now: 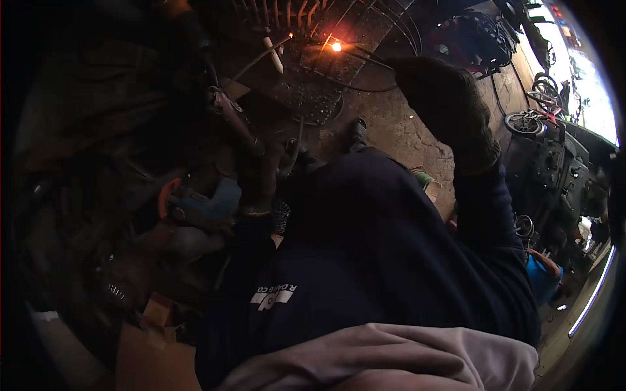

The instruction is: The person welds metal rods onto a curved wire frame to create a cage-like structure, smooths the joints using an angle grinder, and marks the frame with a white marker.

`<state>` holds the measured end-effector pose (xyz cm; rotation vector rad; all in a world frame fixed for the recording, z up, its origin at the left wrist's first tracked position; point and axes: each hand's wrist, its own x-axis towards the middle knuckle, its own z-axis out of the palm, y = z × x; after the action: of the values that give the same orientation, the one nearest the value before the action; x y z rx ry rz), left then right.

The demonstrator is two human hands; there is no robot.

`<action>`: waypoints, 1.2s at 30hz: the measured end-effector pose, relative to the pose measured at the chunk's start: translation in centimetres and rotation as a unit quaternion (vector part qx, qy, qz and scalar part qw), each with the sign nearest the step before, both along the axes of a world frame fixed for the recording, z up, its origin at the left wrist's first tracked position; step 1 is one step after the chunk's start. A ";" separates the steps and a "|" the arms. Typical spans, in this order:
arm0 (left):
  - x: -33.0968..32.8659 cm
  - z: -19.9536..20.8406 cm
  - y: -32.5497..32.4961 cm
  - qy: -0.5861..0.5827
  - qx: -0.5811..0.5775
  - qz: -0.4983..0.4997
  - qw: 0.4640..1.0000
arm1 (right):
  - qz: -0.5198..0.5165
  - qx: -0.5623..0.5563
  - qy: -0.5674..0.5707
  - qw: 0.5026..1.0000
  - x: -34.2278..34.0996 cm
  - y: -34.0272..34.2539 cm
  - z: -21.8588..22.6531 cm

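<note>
My right hand (443,98) wears a thick dark glove and is closed at the end of a thin metal rod (368,57). A bright orange glow (336,46) burns near the rod's far end, over a dark metal work surface (313,101). Dim at the left, my left hand (259,163) is closed around what looks like a torch (235,118); shadow hides most of its fingers. A thin neck runs from the torch up to a small orange tip. Curved metal bars (293,12) stand behind the glow, and a pale stick (273,55) lies beside the neck.
Left of me sit a blue-and-orange power tool (208,199) and a cardboard box (153,358). Coiled dark cables (476,39) lie far right, on the worn floor (404,130). Bicycles (525,122) stand beyond. A person in blue (542,277) is at the right.
</note>
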<state>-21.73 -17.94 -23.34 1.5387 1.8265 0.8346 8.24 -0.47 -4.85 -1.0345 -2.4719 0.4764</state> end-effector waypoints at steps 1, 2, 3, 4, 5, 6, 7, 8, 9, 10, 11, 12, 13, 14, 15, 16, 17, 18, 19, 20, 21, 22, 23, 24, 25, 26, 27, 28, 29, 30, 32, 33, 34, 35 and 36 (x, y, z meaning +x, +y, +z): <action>-0.2 -1.2 -0.4 -0.040 -0.020 0.011 0.999 | -0.005 0.003 -0.001 1.000 0.1 0.0 -0.3; -0.4 -2.3 -0.8 -0.080 -0.041 0.023 0.996 | -0.011 0.006 -0.002 1.000 0.4 0.0 -0.8; -0.4 -2.3 -0.6 -0.119 -0.041 0.044 0.991 | -0.013 0.003 0.001 1.000 0.3 0.0 -0.9; -0.3 -2.2 -0.4 -0.158 -0.039 0.064 0.984 | -0.016 -0.001 0.004 1.000 0.2 -0.1 -0.9; 0.0 -2.0 -0.2 -0.197 -0.018 0.093 0.976 | -0.016 -0.011 0.010 1.000 0.0 -0.1 -0.5; 0.3 -0.9 0.2 -0.258 -0.011 0.117 0.959 | -0.011 -0.008 -0.005 1.000 -0.3 -0.1 -0.2; 0.7 0.3 0.6 -0.318 -0.002 0.140 0.938 | -0.009 -0.005 -0.022 1.000 -0.5 -0.2 0.2; 1.0 1.8 0.8 -0.400 -0.010 0.154 0.904 | -0.005 0.011 -0.062 0.998 -0.6 -0.3 0.7; 1.1 2.7 0.9 -0.478 -0.016 0.168 0.862 | -0.016 0.014 -0.089 0.996 -0.6 -0.5 1.5; 1.2 3.0 0.9 -0.477 -0.020 0.166 0.863 | -0.025 0.018 -0.118 0.993 -0.9 -0.7 2.3; 1.3 3.2 0.9 -0.475 -0.024 0.163 0.864 | -0.050 0.009 -0.134 0.990 -1.0 -1.0 3.5; 1.3 3.3 0.8 -0.474 -0.028 0.160 0.865 | -0.076 0.000 -0.151 0.986 -1.2 -1.3 4.3; 1.3 3.4 0.7 -0.474 -0.030 0.166 0.864 | -0.068 0.004 -0.113 0.991 -1.1 -1.5 4.8; 1.3 3.5 0.6 -0.473 -0.031 0.173 0.863 | -0.060 0.007 -0.076 0.995 -1.0 -1.7 5.1; 1.4 3.6 0.5 -0.472 -0.031 0.181 0.862 | -0.051 0.011 -0.038 0.998 -0.7 -1.8 5.4; 1.5 3.5 0.4 -0.467 -0.015 0.177 0.866 | -0.057 -0.020 -0.040 0.997 -0.3 -2.2 5.5; 1.6 3.3 0.3 -0.463 0.002 0.172 0.870 | -0.063 -0.051 -0.041 0.996 0.1 -2.6 5.4; 1.8 3.2 0.2 -0.459 0.016 0.166 0.873 | -0.072 -0.083 -0.045 0.993 0.3 -3.1 5.4; 1.9 3.3 0.2 -0.472 0.010 0.169 0.865 | -0.078 -0.094 -0.095 0.988 -0.3 -3.4 5.8; 1.9 3.4 0.2 -0.485 0.005 0.173 0.857 | -0.062 -0.069 -0.066 0.993 -0.2 -3.6 4.9; 2.0 3.6 0.2 -0.497 0.000 0.177 0.849 | -0.047 -0.043 -0.038 0.997 -0.4 -3.9 3.5; 2.0 3.6 0.1 -0.505 -0.007 0.177 0.845 | -0.030 -0.018 -0.010 0.999 -0.6 -4.1 2.8; 1.9 3.6 -0.1 -0.512 -0.015 0.177 0.840 | -0.054 -0.069 -0.020 0.996 -0.5 -4.3 3.1; 1.9 3.8 -0.1 -0.519 -0.021 0.179 0.835 | -0.053 -0.069 -0.034 0.996 -0.8 -4.3 2.9; 2.1 4.1 -0.2 -0.556 -0.007 0.177 0.812 | -0.052 -0.069 -0.049 0.995 -1.2 -4.3 2.8; 2.5 4.5 -0.2 -0.591 0.008 0.174 0.788 | -0.051 -0.069 -0.064 0.994 -1.6 -4.3 2.6; 2.7 5.2 -0.1 -0.622 0.025 0.171 0.764 | -0.069 -0.163 0.010 0.984 -2.4 -4.8 1.8; 2.9 6.0 0.2 -0.660 0.017 0.150 0.736 | -0.093 -0.254 0.077 0.960 -3.1 -5.6 0.8; 3.1 7.0 0.5 -0.695 0.009 0.128 0.707 | -0.081 -0.291 0.108 0.947 -3.9 -6.2 -0.5; 3.1 7.8 0.6 -0.726 0.006 0.109 0.679 | -0.060 -0.241 0.101 0.964 -4.4 -6.4 -2.9; 3.8 9.0 1.2 -0.726 -0.006 0.113 0.678 | -0.042 -0.320 0.045 0.945 -6.2 -6.8 -2.7; 3.8 9.2 1.4 -0.726 -0.010 0.115 0.678 | -0.023 -0.314 0.032 0.948 -6.7 -7.0 -3.1; 3.9 9.2 1.5 -0.743 -0.007 0.108 0.660 | -0.003 -0.309 0.020 0.951 -7.1 -7.1 -3.7; 3.9 9.1 1.7 -0.760 -0.005 0.100 0.642 | 0.016 -0.303 0.007 0.953 -7.3 -7.2 -4.3; 3.9 9.0 1.8 -0.777 -0.002 0.094 0.623 | 0.039 -0.291 0.015 0.956 -7.1 -6.9 -4.6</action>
<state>-17.86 -16.14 -14.31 0.1158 0.5588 1.5024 1.14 -7.38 -9.44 -1.1223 -2.3996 1.2906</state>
